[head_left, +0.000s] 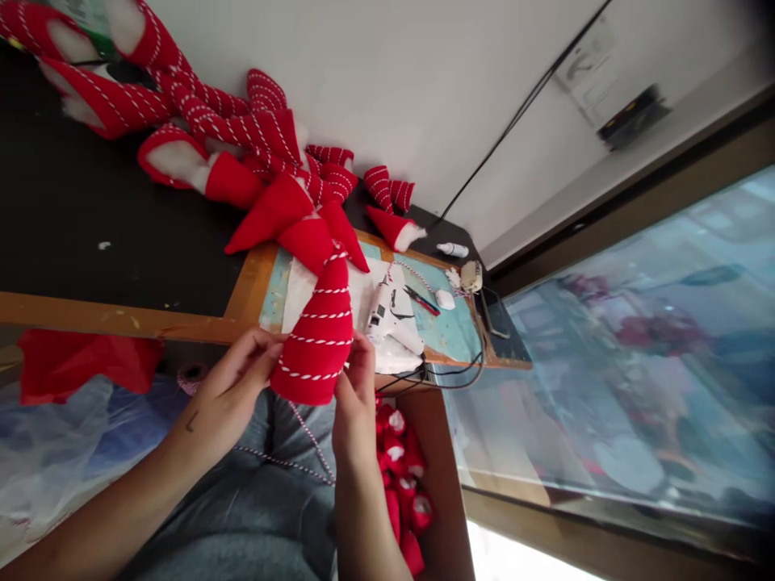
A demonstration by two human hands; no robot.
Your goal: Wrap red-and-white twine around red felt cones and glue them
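The red cone (pixel 316 343) with the striped cord is between the two hands, in front of the tabletop's (pixel 115 226) front edge, with its wide end toward the person. The left hand (pixel 245 373) is gripping the left side of this wide end between thumb and fingers. The right hand (pixel 356 395) is gripping the opposite side in the same manner. The white glue gun (pixel 391 321) lies to the right of the cone, near the tabletop's front edge.
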